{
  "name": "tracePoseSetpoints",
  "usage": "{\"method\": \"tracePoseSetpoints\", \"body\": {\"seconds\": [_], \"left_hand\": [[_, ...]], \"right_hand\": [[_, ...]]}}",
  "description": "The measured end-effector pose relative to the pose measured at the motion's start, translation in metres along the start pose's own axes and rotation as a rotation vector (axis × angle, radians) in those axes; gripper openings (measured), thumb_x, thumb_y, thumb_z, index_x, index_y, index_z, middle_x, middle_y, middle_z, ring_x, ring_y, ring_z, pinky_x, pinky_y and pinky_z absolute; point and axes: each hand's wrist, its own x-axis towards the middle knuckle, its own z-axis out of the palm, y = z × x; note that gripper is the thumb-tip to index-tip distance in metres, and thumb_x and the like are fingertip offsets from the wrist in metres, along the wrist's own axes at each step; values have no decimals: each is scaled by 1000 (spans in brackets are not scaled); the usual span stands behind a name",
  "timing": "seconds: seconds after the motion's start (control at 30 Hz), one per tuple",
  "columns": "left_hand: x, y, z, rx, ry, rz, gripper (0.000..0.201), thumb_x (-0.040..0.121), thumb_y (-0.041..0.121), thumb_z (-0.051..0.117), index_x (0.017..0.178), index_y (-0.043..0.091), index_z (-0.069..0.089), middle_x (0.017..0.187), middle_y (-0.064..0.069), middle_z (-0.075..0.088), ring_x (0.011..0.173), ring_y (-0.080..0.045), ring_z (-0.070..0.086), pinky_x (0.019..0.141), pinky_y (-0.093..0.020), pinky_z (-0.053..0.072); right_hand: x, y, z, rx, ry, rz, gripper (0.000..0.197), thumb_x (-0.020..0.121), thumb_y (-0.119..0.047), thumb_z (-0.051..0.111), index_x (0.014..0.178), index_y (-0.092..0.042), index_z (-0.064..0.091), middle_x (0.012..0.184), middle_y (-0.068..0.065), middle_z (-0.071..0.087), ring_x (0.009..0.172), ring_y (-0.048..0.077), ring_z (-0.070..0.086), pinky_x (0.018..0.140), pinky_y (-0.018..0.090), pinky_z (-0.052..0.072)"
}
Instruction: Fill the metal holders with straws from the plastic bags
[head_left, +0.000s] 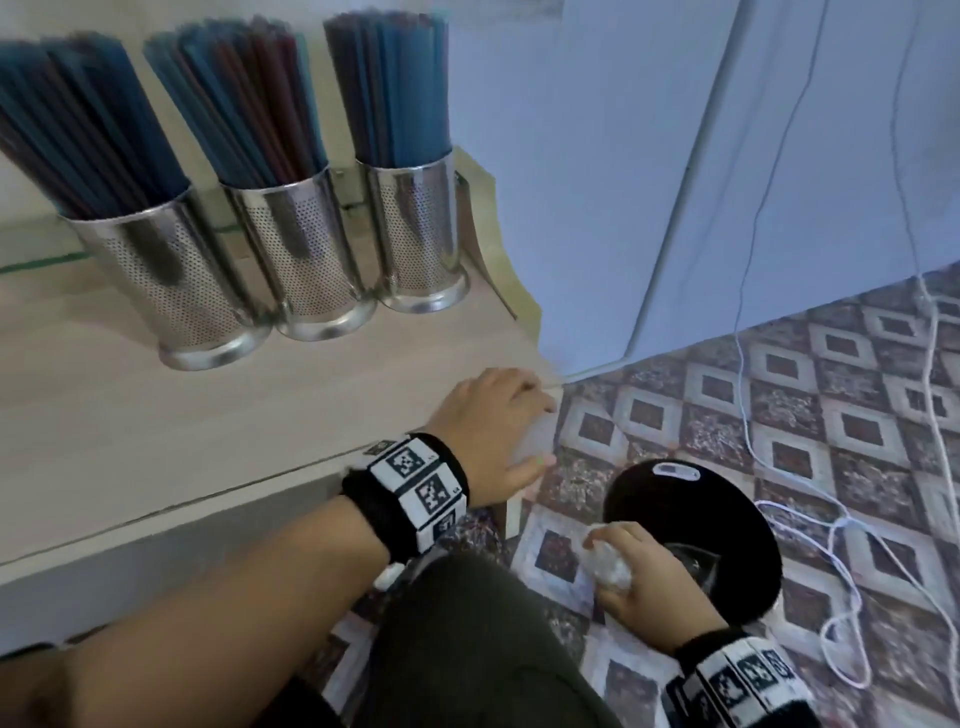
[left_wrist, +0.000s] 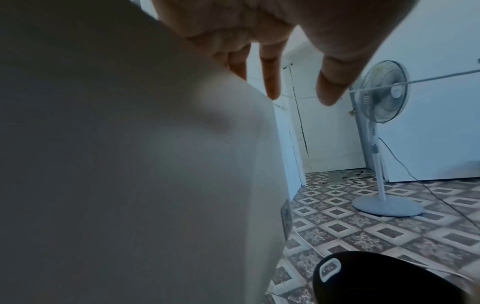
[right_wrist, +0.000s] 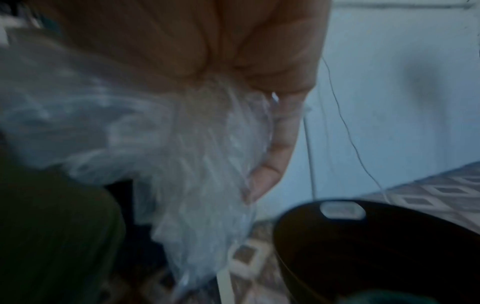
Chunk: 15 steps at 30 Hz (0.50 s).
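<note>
3 shiny perforated metal holders (head_left: 291, 260) are standing in a row on the pale wooden tabletop (head_left: 156, 431), each one already carrying a thick bunch of blue and dark red plastic straws (head_left: 244, 104) that are sticking up above the rims. The holders are touching or almost touching each other.

The left hand (head_left: 493, 431) is resting at the corner of the tabletop nearest to the round black plastic bin (head_left: 696, 540), well apart from the holders. In the left wrist view its fingers (left_wrist: 270, 78) are pointing straight and a little spread beside the tabletop edge. Something pale and blurred is showing under this hand in the head view, but I cannot tell what it is or whether the hand is gripping it.

The right hand (head_left: 649, 582) is hovering beside the black bin, over its near rim, with the fingers curling around a crumpled clear plastic bag (head_left: 608, 566). In the right wrist view the bag (right_wrist: 197, 164) is hanging down from the fist and the picture is blurred.

The bin is standing on the patterned tile floor (head_left: 779, 395), and thin white cables (head_left: 841, 525) are lying on the floor beyond the bin.
</note>
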Motion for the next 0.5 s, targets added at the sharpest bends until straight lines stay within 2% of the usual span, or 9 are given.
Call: {"method": "tracePoseSetpoints", "body": {"seconds": [0.07,0.13,0.2,0.3,0.37,0.43,0.5], "left_hand": [[23,8,12,-22,59,-4,58,90,43,58,139,14,47,146,-13,39,135,-30,35,110,-43,30],[44,14,24,26,65,-36,58,91,42,55,140,12,45,146,-14,41,136,-31,35,111,-45,29],[54,16,34,217,33,-42,52,93,43,47,135,12,48,138,-12,47,133,-31,37,110,-44,29],[54,15,45,341,86,2,38,90,32,45,114,6,59,118,-15,57,123,-35,45,101,-46,38],[54,17,51,335,143,21,31,86,26,46,101,3,60,106,-18,59,113,-38,51,94,-49,42],[56,19,55,343,190,1,28,85,23,46,94,1,60,100,-20,59,107,-40,54,91,-50,45],[58,21,58,346,222,-21,27,86,22,47,91,-1,61,99,-22,60,107,-40,56,90,-50,46]], "right_hand": [[-15,41,24,-151,-206,197,50,87,-39,62,133,-35,45,133,-5,47,119,19,53,95,28,43],[-31,69,45,-163,-291,324,57,88,-38,61,139,-31,39,137,1,46,119,23,53,96,32,44],[-46,89,63,-136,-312,387,62,88,-40,61,142,-29,34,141,3,44,121,26,53,98,36,45],[-52,111,75,-67,-254,392,66,87,-41,65,143,-25,33,145,4,43,124,27,53,100,39,45],[-42,122,67,-34,-66,315,60,85,-32,72,137,-20,44,138,8,48,123,30,52,100,40,44],[-24,131,51,-84,306,170,59,76,-21,82,126,-15,52,130,18,55,117,40,55,98,48,48],[-5,138,33,-172,693,91,62,69,-13,85,121,-14,51,130,26,54,114,44,52,96,50,48]]}}
